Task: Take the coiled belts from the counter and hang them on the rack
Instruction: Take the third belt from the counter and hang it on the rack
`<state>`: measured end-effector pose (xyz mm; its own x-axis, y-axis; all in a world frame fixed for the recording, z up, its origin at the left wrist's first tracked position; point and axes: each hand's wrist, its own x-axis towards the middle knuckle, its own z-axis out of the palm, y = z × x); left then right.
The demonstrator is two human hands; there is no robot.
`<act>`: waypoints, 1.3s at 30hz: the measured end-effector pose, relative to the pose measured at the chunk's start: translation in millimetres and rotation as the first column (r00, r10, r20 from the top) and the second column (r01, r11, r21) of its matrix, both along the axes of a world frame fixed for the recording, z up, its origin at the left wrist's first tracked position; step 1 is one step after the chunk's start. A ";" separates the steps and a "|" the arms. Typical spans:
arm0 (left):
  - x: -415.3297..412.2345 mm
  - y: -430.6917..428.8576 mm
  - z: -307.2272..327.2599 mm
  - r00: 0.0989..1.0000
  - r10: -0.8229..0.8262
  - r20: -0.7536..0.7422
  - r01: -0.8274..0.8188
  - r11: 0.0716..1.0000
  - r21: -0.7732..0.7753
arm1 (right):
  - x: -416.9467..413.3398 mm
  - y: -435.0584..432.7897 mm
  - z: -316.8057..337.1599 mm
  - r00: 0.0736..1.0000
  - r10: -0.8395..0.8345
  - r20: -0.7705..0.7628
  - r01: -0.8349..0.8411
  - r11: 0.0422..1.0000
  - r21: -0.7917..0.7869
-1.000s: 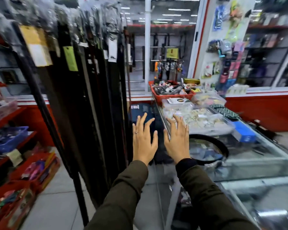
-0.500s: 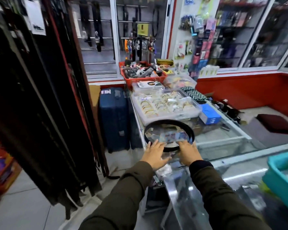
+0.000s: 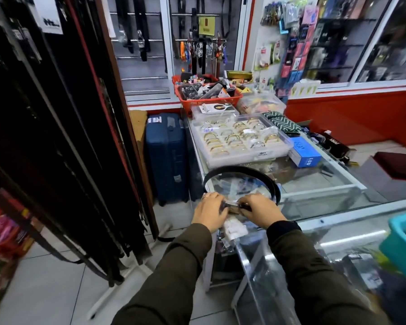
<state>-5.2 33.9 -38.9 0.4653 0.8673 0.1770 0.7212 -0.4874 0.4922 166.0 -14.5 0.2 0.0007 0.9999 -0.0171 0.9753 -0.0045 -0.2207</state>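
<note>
Gripping black coiled belt (image 3: 242, 171) (wide loop) on glass counter (image 3: 314, 184), left hand (image 3: 209, 211), right hand (image 3: 260, 211).

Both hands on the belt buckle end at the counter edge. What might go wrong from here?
1. The coiled belt lies close to the bangle tray; lifting the loop could snag or nudge it.
2. Both hands, left and right, pinch only the near end, so the coil may spring open and swing.
3. The belt rack is already crowded, so hanging may dislodge other belts.
</note>
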 end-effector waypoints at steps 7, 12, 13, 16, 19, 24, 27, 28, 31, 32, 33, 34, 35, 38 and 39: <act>-58.6 1.9 22.6 0.960 0.037 0.278 -0.077 0.988 0.132 | -57.6 4.8 36.2 0.984 0.083 -0.159 -0.066 0.992 0.109; -89.4 -3.7 51.9 0.651 0.244 0.718 -0.253 0.962 -0.098 | -95.7 15.7 70.5 0.940 0.155 -0.303 -0.073 0.961 0.267; -94.0 -5.0 59.9 0.550 0.304 0.778 -0.246 0.949 -0.197 | -102.1 18.2 76.6 0.923 0.166 -0.346 -0.075 0.962 0.261; -112.5 -6.6 83.1 0.309 0.428 0.849 -0.143 0.904 -0.404 | -124.0 25.4 92.8 0.825 0.238 -0.513 -0.113 0.958 0.263; -131.5 -9.0 101.4 0.199 0.435 0.878 -0.064 0.900 -0.431 | -142.4 27.9 103.4 0.678 0.308 -0.667 -0.121 0.942 0.313; -156.0 -13.7 126.5 0.266 0.375 0.888 -0.096 0.927 -0.363 | -166.8 29.0 117.8 0.552 0.335 -0.764 -0.081 0.933 0.351; -167.5 -15.6 146.8 0.324 0.312 0.893 -0.190 0.946 -0.261 | -176.6 33.9 123.7 0.473 0.309 -0.825 -0.035 0.942 0.333; -169.7 -16.5 153.3 0.342 0.278 0.898 -0.212 0.953 -0.214 | -179.1 34.9 125.5 0.451 0.322 -0.832 -0.019 0.936 0.352; -174.0 -20.3 177.1 0.371 0.192 0.909 -0.280 0.956 -0.088 | -184.7 36.1 140.5 0.486 0.404 -0.775 0.017 0.882 0.470; -175.0 -20.5 185.7 0.374 0.171 0.912 -0.312 0.949 -0.050 | -186.0 36.7 146.9 0.464 0.429 -0.775 -0.012 0.878 0.479; -176.0 -20.2 193.9 0.376 0.151 0.914 -0.349 0.937 -0.012 | -187.6 36.4 153.2 0.399 0.445 -0.802 -0.054 0.884 0.463; -177.7 -20.1 202.9 0.372 0.130 0.919 -0.385 0.923 0.025 | -189.6 35.6 160.3 0.316 0.451 -0.835 -0.099 0.891 0.443; -179.4 -20.7 212.2 0.359 0.110 0.927 -0.412 0.910 0.051 | -192.0 34.1 167.6 0.236 0.459 -0.856 -0.134 0.888 0.439; -187.7 -19.6 239.9 0.298 0.092 0.950 -0.426 0.904 0.046 | -203.0 39.1 190.0 0.128 0.524 -0.842 -0.141 0.850 0.508; -191.4 -17.8 248.3 0.276 0.098 0.956 -0.416 0.909 0.027 | -207.5 41.5 199.6 0.099 0.541 -0.835 -0.129 0.839 0.529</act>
